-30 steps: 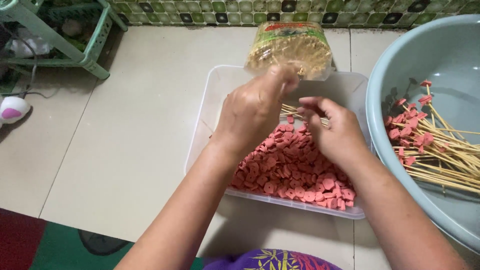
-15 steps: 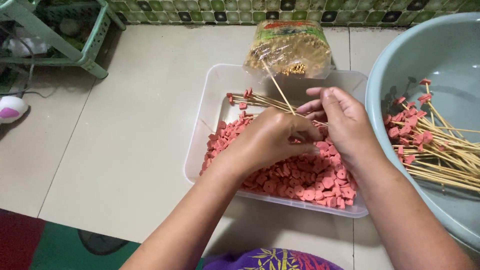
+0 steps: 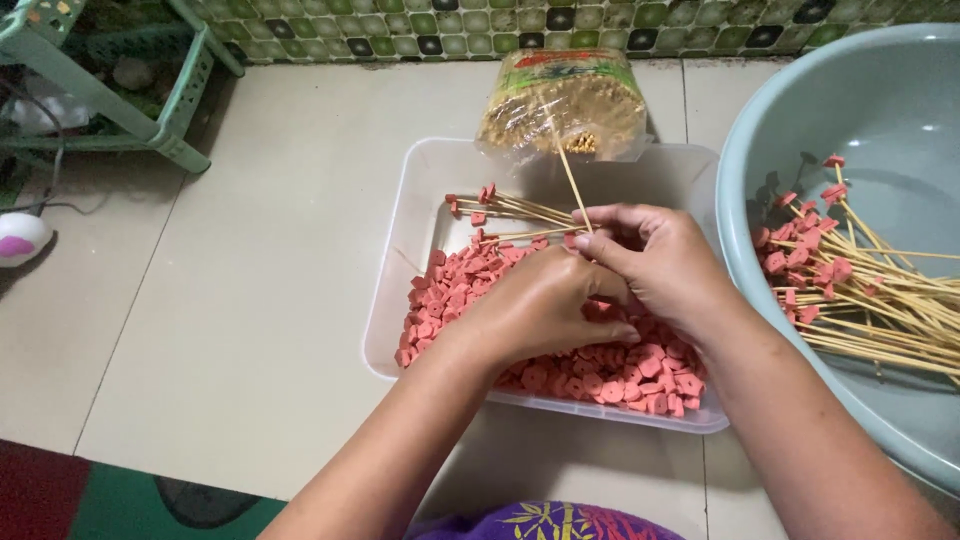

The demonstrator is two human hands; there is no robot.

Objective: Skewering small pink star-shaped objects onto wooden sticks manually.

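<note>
Threading is the step in hand, by my reading: both hands work over the clear plastic tray (image 3: 400, 290) of pink sausage slices (image 3: 470, 290). Right hand (image 3: 665, 265) is closed around a fan of bamboo skewers (image 3: 520, 212), their tips pointing left across the tray and each already carrying a pink piece; one bare skewer (image 3: 570, 175) stands up out of the same grip toward the bag of skewers (image 3: 560, 105) at the tray's far edge. Left hand (image 3: 545, 310) lies knuckles-up on the slices just beside the right, fingers curled down (whether they pinch a slice is hidden under the hand; cannot tell).

Grey basin (image 3: 880, 110) at right holds a heap of loaded skewers (image 3: 860, 290), well apart from the tray.

Judgement: a slice is being picked for the bare skewer. Next move calls for centring the slice on the point and pushing straight, with the held bundle kept steady so mounted pieces do not slide off.
</note>
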